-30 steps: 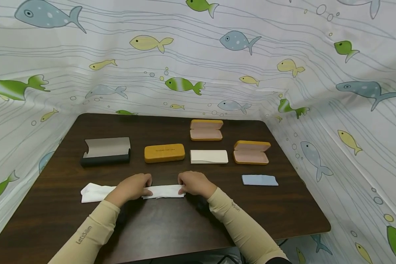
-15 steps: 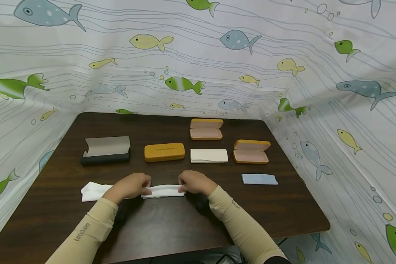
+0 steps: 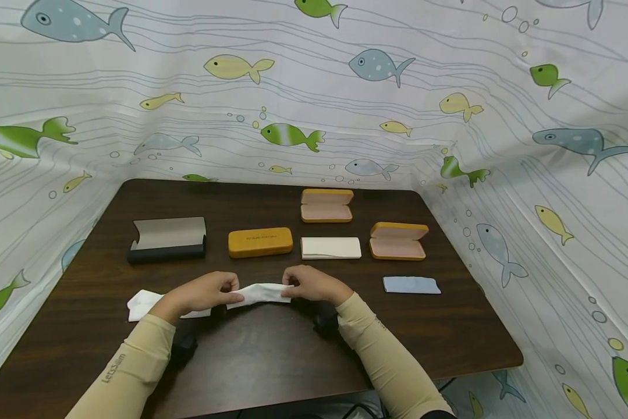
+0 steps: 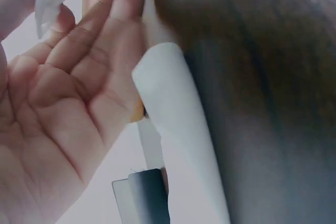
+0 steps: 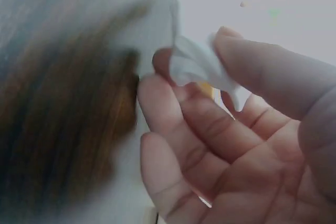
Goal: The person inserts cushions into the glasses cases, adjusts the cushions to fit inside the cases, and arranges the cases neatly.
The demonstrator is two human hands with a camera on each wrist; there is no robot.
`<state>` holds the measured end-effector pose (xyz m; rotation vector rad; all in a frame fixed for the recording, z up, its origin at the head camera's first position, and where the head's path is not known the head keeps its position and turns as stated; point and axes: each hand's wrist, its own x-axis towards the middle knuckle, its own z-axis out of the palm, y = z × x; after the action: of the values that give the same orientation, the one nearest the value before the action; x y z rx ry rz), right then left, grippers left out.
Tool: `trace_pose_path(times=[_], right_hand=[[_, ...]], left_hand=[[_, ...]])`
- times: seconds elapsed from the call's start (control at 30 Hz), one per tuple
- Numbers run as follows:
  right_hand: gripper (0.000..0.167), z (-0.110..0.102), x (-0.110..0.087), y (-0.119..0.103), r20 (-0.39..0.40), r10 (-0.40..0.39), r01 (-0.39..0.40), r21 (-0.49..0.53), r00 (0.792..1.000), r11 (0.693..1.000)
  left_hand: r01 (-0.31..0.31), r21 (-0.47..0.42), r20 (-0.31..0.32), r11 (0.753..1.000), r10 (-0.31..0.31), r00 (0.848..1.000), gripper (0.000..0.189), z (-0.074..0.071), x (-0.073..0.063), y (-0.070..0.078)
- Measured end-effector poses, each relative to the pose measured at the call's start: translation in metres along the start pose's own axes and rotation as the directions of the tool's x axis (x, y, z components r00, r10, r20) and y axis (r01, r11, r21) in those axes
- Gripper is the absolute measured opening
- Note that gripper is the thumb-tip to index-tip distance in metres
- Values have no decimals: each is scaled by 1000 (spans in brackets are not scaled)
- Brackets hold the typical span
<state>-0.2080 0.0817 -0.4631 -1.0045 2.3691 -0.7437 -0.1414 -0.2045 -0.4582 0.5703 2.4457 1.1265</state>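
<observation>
A strip of folded white cloth (image 3: pixel 259 293) stretches between my two hands, slightly raised off the table in the head view. Its left end is pinched by my left hand (image 3: pixel 202 292), thumb against fingers. My right hand (image 3: pixel 316 285) pinches the other end; in the right wrist view the cloth (image 5: pixel 202 40) sits between thumb and fingertips, its corner hanging down. A second folded white cloth (image 3: pixel 144 305) lies flat at the left, partly hidden behind my left hand and wrist. The left wrist view shows this second cloth (image 4: pixel 176 124) beside the palm, not held.
Behind my hands stand an open black glasses case (image 3: pixel 169 251), a closed yellow case (image 3: pixel 260 242) and two open yellow cases (image 3: pixel 326 213) with pink lining. A cream folded cloth (image 3: pixel 331 248) and a light blue cloth (image 3: pixel 411 285) lie on the dark wooden table (image 3: pixel 272 361).
Both hands have lifted the white cloth a little off the table, away from my body, and it now bows upward in the middle. The other items have stayed put.
</observation>
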Motion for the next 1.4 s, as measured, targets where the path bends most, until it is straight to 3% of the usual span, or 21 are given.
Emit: trace_pose_path(times=[0.2,0.33,0.53,0.67,0.77,1.07,1.4], right_hand=[[18,-1,-1,3,-16,29,-27,119,999,993],[26,0,-1,5,2,76,-74,270,997,960],[22,2,0,11,52,120,-129,518,991,845],[23,1,0,16,76,133,-151,632,988,760],[25,-2,0,18,86,152,-170,678,985,716],[22,-7,-3,24,54,170,-163,664,984,729],[24,-20,-11,26,49,154,-147,666,987,731]], left_hand=[[42,-196,6,980,-42,999,22,1,1,-1],[78,-298,-16,951,-86,996,21,3,3,-2],[124,-399,-19,908,-143,989,31,3,5,-7],[125,-463,2,878,-140,990,39,2,4,-8],[120,-494,17,861,-129,992,43,0,6,-9],[104,-523,24,846,-107,994,44,2,11,-6],[125,-539,9,833,-142,990,43,3,22,8]])
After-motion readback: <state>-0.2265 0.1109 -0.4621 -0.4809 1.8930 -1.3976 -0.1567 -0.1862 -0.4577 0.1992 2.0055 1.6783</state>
